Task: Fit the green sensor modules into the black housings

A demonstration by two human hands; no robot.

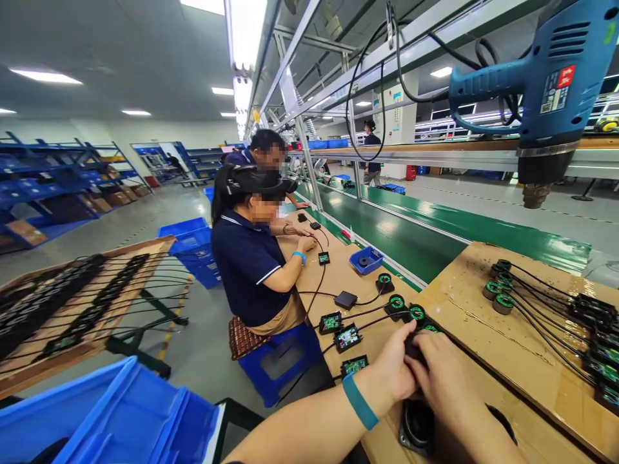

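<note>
My left hand (397,364), with a teal band at its wrist, is closed around a dark part (414,348), mostly hidden by the fingers. Beside it my right hand (442,367) is closed on the same part from the other side. Just beyond the fingertips is a round black housing with a green circuit board (416,313); whether it joins the held part is hidden. Similar round housings (396,301) lie farther along the bench, cabled to open black boxes with green boards (347,337). Under my hands sits a black square-flanged part with a round hollow (416,422).
A blue heat gun (556,84) hangs at upper right. On the cardboard-covered board (522,341) at right lie several cabled assemblies. A co-worker (251,258) sits at left along the bench, near a small blue tray (366,260). Blue bins (111,419) stand at lower left.
</note>
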